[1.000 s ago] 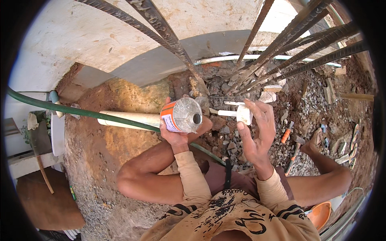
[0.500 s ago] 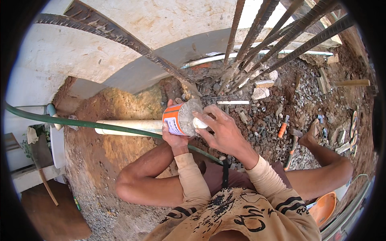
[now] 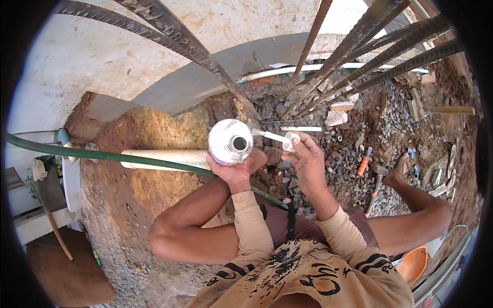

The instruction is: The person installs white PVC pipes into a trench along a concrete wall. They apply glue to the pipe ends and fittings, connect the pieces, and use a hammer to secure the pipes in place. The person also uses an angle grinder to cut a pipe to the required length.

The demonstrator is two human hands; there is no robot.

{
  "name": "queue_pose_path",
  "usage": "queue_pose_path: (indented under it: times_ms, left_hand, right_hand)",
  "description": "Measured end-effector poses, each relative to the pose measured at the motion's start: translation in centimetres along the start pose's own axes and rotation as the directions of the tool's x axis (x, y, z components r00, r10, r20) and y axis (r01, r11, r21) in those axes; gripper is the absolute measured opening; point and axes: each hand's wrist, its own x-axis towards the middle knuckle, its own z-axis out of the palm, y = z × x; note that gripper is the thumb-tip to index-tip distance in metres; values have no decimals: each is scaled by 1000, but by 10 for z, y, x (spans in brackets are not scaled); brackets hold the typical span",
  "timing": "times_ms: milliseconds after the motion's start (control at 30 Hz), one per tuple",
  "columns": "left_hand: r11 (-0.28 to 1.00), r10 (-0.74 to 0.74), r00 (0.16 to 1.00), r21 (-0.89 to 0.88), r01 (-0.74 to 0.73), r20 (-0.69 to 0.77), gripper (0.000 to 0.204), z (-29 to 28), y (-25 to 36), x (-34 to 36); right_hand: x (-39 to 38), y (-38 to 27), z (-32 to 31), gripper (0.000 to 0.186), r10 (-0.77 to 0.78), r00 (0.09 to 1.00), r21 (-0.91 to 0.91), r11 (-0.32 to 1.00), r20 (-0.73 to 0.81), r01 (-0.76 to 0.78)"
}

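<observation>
A round metal can (image 3: 221,132) sits in my left hand (image 3: 232,173), its top facing up and its mouth uncovered. My left fingers wrap round the can's lower side. To the right of it, my right hand (image 3: 310,164) pinches a white cap (image 3: 290,141). From the cap a white-coated applicator stick (image 3: 269,135) points left, and its end is just outside the can's rim. A long cream pipe (image 3: 169,154) lies on the soil left of the can. The green hose (image 3: 102,156) crosses over that pipe.
Ribbed steel bars (image 3: 231,84) rise in front of a wall (image 3: 205,56). Rubble, a short white pipe (image 3: 302,129), an orange-handled tool (image 3: 363,165) and a hammer (image 3: 376,185) lie to the right. An orange bowl (image 3: 413,264) is at the lower right.
My right hand has lifted the cap with its applicator off the can and moved slightly right. The can has tipped, so its top now shows instead of its labelled side.
</observation>
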Motion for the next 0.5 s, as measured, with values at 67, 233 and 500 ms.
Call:
queue_pose_path:
  times_ms: [67, 233, 500]
  left_hand:
    - [999, -34, 999, -39, 33, -23, 73, -4, 4, 4]
    - [1000, 8, 1000, -17, -8, -21, 73, -6, 6, 6]
    - [999, -23, 999, -44, 25, 27, 71, 9, 8, 1]
  right_hand:
    - [13, 12, -5, 31, 55, 997, 183, 982, -44, -47]
    - [99, 59, 10, 26, 0, 986, 164, 986, -169, 28]
    - [253, 124, 39, 42, -275, 895, -274, 944, -351, 182]
